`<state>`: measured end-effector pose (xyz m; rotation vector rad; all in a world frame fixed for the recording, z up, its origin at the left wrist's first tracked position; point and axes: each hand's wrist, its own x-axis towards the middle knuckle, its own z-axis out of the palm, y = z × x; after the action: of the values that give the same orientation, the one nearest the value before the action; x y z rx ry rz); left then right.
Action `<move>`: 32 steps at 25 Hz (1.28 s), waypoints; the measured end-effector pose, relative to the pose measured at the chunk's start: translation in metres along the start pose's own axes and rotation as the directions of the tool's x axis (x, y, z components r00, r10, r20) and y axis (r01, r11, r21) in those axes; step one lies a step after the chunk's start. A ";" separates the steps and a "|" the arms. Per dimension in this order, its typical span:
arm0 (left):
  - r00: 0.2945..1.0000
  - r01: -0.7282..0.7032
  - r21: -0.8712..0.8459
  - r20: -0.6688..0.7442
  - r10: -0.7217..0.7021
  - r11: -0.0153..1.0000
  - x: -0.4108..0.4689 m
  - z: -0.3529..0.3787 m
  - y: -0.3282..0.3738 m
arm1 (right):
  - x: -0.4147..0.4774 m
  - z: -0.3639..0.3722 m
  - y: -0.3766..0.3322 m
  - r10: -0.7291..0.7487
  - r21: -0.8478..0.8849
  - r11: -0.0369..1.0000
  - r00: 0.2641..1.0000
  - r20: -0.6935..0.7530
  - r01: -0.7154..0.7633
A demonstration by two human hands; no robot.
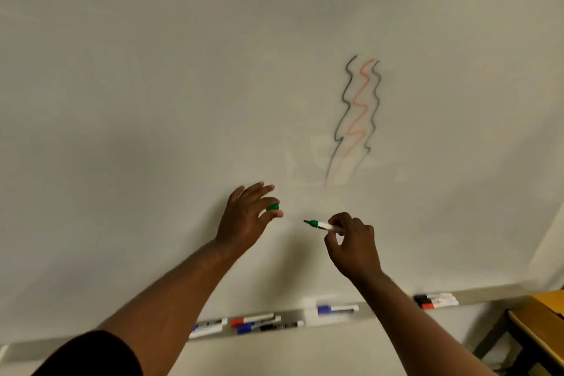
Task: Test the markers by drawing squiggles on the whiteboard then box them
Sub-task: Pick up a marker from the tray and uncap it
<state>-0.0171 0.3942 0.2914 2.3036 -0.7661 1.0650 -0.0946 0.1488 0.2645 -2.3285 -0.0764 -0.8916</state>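
A large whiteboard point(183, 101) fills the view. Three vertical squiggles point(358, 119) are drawn on it at the right: black, red, black. My right hand point(351, 247) grips an uncapped green marker point(320, 225), its tip pointing left, a little off the board's lower middle. My left hand point(247, 217) is raised beside it and pinches the green cap point(272, 207) between thumb and fingertips. Cap and marker tip are apart by a short gap.
Along the board's bottom runs a tray point(488, 296) holding several markers: blue, red and black ones at the left point(253, 323), a blue one in the middle point(335, 309), black and red ones at the right point(435, 301). A wooden table point(543, 330) stands at the lower right.
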 end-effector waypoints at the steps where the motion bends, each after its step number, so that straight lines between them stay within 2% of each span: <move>1: 0.999 -0.039 0.020 -0.022 0.039 0.999 0.030 -0.007 0.003 | 0.020 -0.011 -0.004 0.015 0.017 1.000 0.999 -0.043 -0.015; 4: 0.984 -0.149 0.101 -0.081 0.158 0.984 0.116 -0.031 0.015 | 0.076 -0.048 -0.018 0.020 0.071 0.997 0.990 -0.141 -0.010; 8: 0.952 -0.246 0.207 -0.133 0.276 0.947 0.205 -0.058 0.032 | 0.135 -0.087 -0.043 -0.081 0.100 0.988 0.952 -0.294 0.115; 13: 0.941 -0.233 0.244 -0.185 0.282 0.941 0.276 -0.063 0.039 | 0.197 -0.118 -0.074 -0.194 0.029 0.973 0.880 -0.433 0.228; 17: 0.902 -0.286 0.214 -0.269 0.338 0.934 0.288 -0.041 0.023 | 0.229 -0.123 -0.085 -0.245 0.022 0.958 0.858 -0.452 0.285; 20: 0.852 -0.331 0.299 -0.314 0.420 0.895 0.290 -0.032 0.014 | 0.251 -0.120 -0.085 -0.283 0.000 0.944 0.809 -0.515 0.330; 23: 0.832 -0.344 0.345 -0.319 0.454 0.873 0.291 -0.030 0.014 | 0.263 -0.117 -0.088 -0.274 0.031 0.936 0.780 -0.563 0.351; 27: 0.835 -0.343 0.364 -0.304 0.459 0.866 0.291 -0.030 0.013 | 0.264 -0.113 -0.089 -0.264 0.096 0.923 0.792 -0.550 0.373; 30: 0.848 -0.333 0.347 -0.296 0.440 0.876 0.290 -0.029 0.014 | 0.256 -0.107 -0.084 -0.315 0.019 0.924 0.786 -0.532 0.382; 32: 0.854 -0.324 0.333 -0.299 0.425 0.885 0.290 -0.030 0.015 | 0.248 -0.102 -0.077 -0.286 0.022 0.934 0.783 -0.552 0.357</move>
<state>0.1142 0.3197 0.5416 2.1072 -0.9942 1.8224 0.0165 0.1102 0.5175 -1.8883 -0.2915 -1.6441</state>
